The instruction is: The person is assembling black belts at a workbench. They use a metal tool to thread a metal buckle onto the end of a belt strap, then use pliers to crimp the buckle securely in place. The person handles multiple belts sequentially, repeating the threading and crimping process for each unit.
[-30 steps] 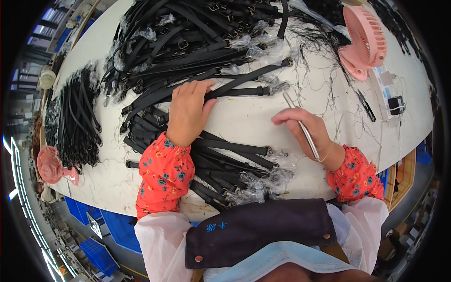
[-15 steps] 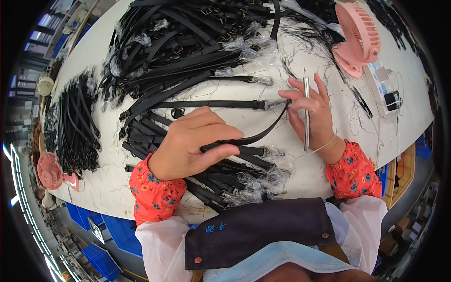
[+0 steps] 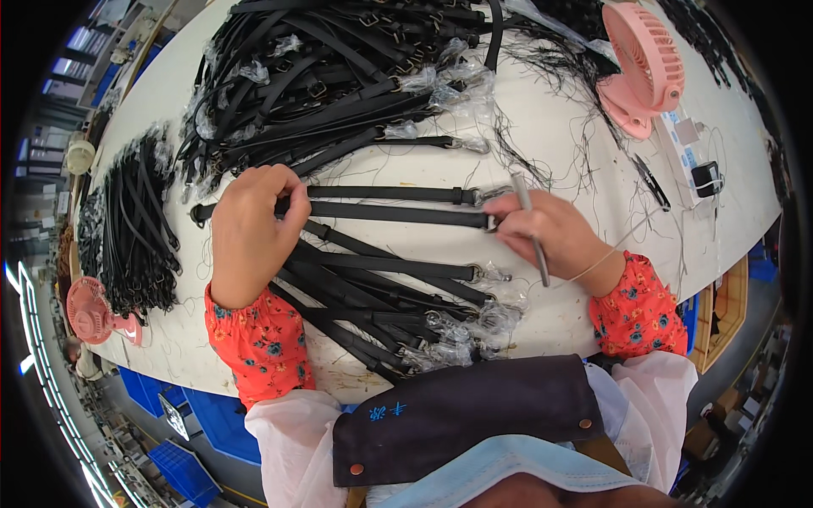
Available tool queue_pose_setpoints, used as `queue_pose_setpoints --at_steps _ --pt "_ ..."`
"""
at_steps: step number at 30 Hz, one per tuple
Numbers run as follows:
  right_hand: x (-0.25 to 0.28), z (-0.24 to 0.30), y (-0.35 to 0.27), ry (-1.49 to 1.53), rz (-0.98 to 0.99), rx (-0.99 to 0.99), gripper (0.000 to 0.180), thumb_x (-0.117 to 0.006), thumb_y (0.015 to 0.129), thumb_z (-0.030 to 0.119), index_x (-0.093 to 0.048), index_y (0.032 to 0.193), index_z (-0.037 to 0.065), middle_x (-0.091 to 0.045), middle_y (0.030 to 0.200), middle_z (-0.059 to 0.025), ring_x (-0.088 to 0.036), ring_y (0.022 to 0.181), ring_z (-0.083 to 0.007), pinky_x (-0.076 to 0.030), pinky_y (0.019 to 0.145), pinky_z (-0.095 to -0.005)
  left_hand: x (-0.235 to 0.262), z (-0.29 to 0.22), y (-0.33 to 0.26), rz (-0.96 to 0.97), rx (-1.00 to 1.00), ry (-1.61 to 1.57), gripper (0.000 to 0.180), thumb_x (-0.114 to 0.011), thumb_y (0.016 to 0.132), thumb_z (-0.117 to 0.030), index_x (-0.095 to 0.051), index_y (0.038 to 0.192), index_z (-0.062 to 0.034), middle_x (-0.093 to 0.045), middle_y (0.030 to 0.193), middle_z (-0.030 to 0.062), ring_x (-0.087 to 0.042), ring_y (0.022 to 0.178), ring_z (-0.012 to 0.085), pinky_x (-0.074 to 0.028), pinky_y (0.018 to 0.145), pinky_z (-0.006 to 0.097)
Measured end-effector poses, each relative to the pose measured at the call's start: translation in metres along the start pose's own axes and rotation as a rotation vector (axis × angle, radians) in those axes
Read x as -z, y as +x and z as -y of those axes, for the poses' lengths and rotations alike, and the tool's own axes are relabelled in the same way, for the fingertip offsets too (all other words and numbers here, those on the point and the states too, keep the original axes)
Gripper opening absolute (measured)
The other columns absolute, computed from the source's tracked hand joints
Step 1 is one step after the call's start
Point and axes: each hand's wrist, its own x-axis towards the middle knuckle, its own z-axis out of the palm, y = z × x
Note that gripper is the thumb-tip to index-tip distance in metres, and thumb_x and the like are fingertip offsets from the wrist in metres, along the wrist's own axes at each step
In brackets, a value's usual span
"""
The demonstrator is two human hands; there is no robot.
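A black strap (image 3: pixel 398 213) is stretched straight between my two hands, just above the white table. My left hand (image 3: pixel 254 224) is closed around it close to its left end, which sticks out past my knuckles. At the other end, the fingers of my right hand (image 3: pixel 550 237) pinch the strap beside a small metal fitting. A slim silver pen-like tool (image 3: pixel 532 230) is also held in that hand, slanting across the fingers. Parallel to the held strap, just beyond it, lies another black strap (image 3: pixel 389 193) with clear plastic wrap on its buckle end.
A large heap of black straps (image 3: pixel 339 76) covers the far table (image 3: pixel 584 169); a smaller bundle (image 3: pixel 135 220) lies at left. More straps (image 3: pixel 381 296) fan out nearer me. Pink fans (image 3: pixel 639 68), a power strip (image 3: pixel 677 157), dark tweezers-like tool (image 3: pixel 650 182) and loose threads lie around.
My left hand has moved left and away from me, and my right hand has dropped slightly nearer. The strap, curved before, is now pulled straight. The silver tool has tilted.
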Motion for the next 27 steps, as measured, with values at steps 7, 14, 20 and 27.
queue_pose_setpoints --at_steps 7,14,20,27 --pt "-0.009 0.002 0.000 0.118 0.155 -0.035 0.021 -0.071 0.091 0.013 -0.056 0.105 0.009 -0.067 0.124 -0.0122 -0.068 0.103 -0.0341 -0.058 0.084 -0.0405 -0.050 -0.032 0.001 0.183 -0.299 -0.329 0.029 -0.076 0.081 -0.006 -0.065 0.108 -0.0051 -0.064 0.109 0.0137 -0.061 0.104 0.0363 -0.049 0.092 0.042" --pt "-0.002 -0.012 0.006 -0.042 -0.123 -0.205 0.021 -0.064 0.095 0.005 -0.055 0.114 0.007 -0.065 0.127 -0.0175 -0.062 0.113 -0.0393 -0.053 0.095 -0.0423 -0.107 -0.046 -0.008 0.336 -0.286 -0.620 0.036 -0.080 0.081 -0.010 -0.067 0.115 -0.0076 -0.063 0.112 0.0100 -0.058 0.107 0.0316 -0.048 0.093 0.040" --pt "-0.002 0.001 -0.004 0.543 -0.107 -0.369 0.037 -0.050 0.108 0.029 -0.049 0.134 0.004 -0.063 0.120 -0.0147 -0.065 0.108 -0.0255 -0.052 0.091 -0.0369 -0.114 -0.056 -0.007 0.272 -0.383 -0.599 0.026 -0.079 0.081 -0.006 -0.071 0.105 -0.0104 -0.063 0.104 0.0059 -0.059 0.096 0.0277 -0.050 0.081 0.036" --pt "-0.003 0.014 0.002 1.195 -0.099 -0.630 0.042 -0.042 0.111 0.034 -0.047 0.134 0.000 -0.066 0.101 -0.0125 -0.068 0.087 -0.0200 -0.051 0.094 -0.0349 -0.121 -0.058 -0.010 0.284 -0.312 -0.796 0.011 -0.073 0.087 -0.002 -0.069 0.096 -0.0059 -0.066 0.101 0.0048 -0.062 0.086 0.0205 -0.050 0.074 0.032"
